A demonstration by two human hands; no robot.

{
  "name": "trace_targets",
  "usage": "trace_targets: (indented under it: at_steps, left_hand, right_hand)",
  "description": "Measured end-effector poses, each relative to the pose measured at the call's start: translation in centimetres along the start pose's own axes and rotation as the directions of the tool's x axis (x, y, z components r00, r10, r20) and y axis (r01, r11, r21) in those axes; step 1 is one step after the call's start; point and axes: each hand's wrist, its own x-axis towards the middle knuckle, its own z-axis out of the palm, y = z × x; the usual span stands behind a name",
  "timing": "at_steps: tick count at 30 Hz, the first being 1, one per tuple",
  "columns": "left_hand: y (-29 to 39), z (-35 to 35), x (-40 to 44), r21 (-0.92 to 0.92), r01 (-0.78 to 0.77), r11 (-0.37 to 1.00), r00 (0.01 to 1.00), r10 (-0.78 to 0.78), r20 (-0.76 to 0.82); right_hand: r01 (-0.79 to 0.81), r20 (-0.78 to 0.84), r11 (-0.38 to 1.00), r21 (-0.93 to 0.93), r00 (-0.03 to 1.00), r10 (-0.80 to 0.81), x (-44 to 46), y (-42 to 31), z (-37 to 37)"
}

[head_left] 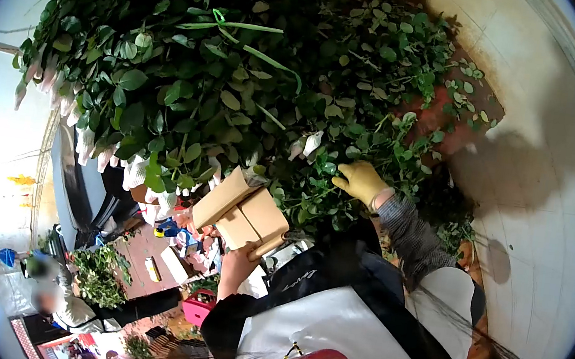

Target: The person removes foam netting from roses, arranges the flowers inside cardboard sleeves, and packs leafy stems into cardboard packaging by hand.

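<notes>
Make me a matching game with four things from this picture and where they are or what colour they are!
Things:
1. Glove
2. Cardboard
3. Small container
4. Leaves

Clues:
A. Bright pink
B. Green, in a big heap
C. Yellow, worn on the right hand
D. Held in the left hand

Right pairs: 1-C, 2-D, 3-A, 4-B

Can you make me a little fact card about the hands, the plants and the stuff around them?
Left hand: bare, holding brown cardboard
Right hand: in a yellow glove, at the leafy stems; grip unclear
Pale wraps: many, at the stems' edge
Green strip: lying across the leaves
Farther off: pink container, another person
</notes>
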Motion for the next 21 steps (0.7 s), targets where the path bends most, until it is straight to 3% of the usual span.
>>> trace_targets:
  at_steps: [3, 5, 6, 7, 9, 10, 12, 13, 15, 16, 17, 19, 21]
  left_hand:
    - [0.3, -0.4, 0.0, -0.023, 0.012, 1.0, 1.0, -0.012, 0.027]
    - [0.4, -0.5, -0.1, -0.02, 0.04, 0.999, 0.998, -0.039, 0.045]
    - [0.5, -0.4, 0.0, -0.02, 0.056, 0.998, 0.997, -0.055, 0.059]
    - [0.9, -0.6, 0.0, -0.018, 0.058, 0.998, 0.997, -0.057, 0.058]
    - [1.7, -1.1, 0.0, 0.002, 0.037, 0.999, 0.998, -0.037, 0.048]
    - [1.5, -1.0, 0.0, 0.01, 0.047, 0.999, 0.997, -0.048, 0.055]
    - [1.5, -1.0, 0.1, 0.024, 0.043, 0.999, 0.997, -0.044, 0.055]
    - [1.5, -1.2, 0.0, 0.037, 0.043, 0.998, 0.997, -0.045, 0.061]
    - [1.4, -1.3, 0.1, 0.038, 0.042, 0.998, 0.996, -0.044, 0.072]
    - [1.0, -0.9, 0.1, 0.055, 0.064, 0.996, 0.994, -0.069, 0.086]
    - [1.4, -1.2, 0.1, 0.044, 0.054, 0.998, 0.995, -0.058, 0.082]
    - [0.5, -0.8, 0.1, 0.063, 0.073, 0.995, 0.991, -0.08, 0.106]
    - [0.8, -1.0, 0.0, 0.06, 0.087, 0.994, 0.99, -0.093, 0.105]
  right_hand:
    - [0.04, -0.029, 0.898, 0.438, 0.999, -0.031, 1.0, 0.5, -5.3]
    - [0.092, -0.318, 0.923, 0.374, 0.948, 0.034, 3.2, 0.8, -8.8]
    - [-0.063, -0.197, 0.996, 0.055, 0.978, 0.073, 4.9, 1.6, -11.1]
    - [-0.173, -0.096, 0.942, -0.286, 0.984, 0.152, 6.9, 2.9, -13.1]
    - [-0.273, -0.339, 0.694, -0.666, 0.94, 0.043, 11.6, 8.8, -9.9]
    - [-0.3, -0.359, 0.55, -0.779, 0.934, 0.001, 13.5, 11.2, -8.8]
    - [-0.232, -0.246, 0.322, -0.918, 0.969, -0.003, 15.7, 13.9, -7.3]
    - [-0.206, -0.22, 0.269, -0.941, 0.975, -0.021, 16.2, 14.0, -7.6]
    - [-0.09, -0.259, 0.646, -0.758, 0.95, -0.172, 17.3, 14.4, -8.5]
    - [-0.027, -0.405, 0.758, -0.652, 0.857, -0.318, 18.0, 16.7, -7.3]
    - [-0.064, -0.398, 0.858, -0.511, 0.901, -0.17, 17.0, 14.8, -9.5]
    - [0.056, -0.392, 0.904, -0.423, 0.889, -0.238, 17.8, 15.5, -11.4]
    - [0.186, -0.245, 0.861, -0.473, 0.911, -0.332, 18.0, 15.1, -14.7]
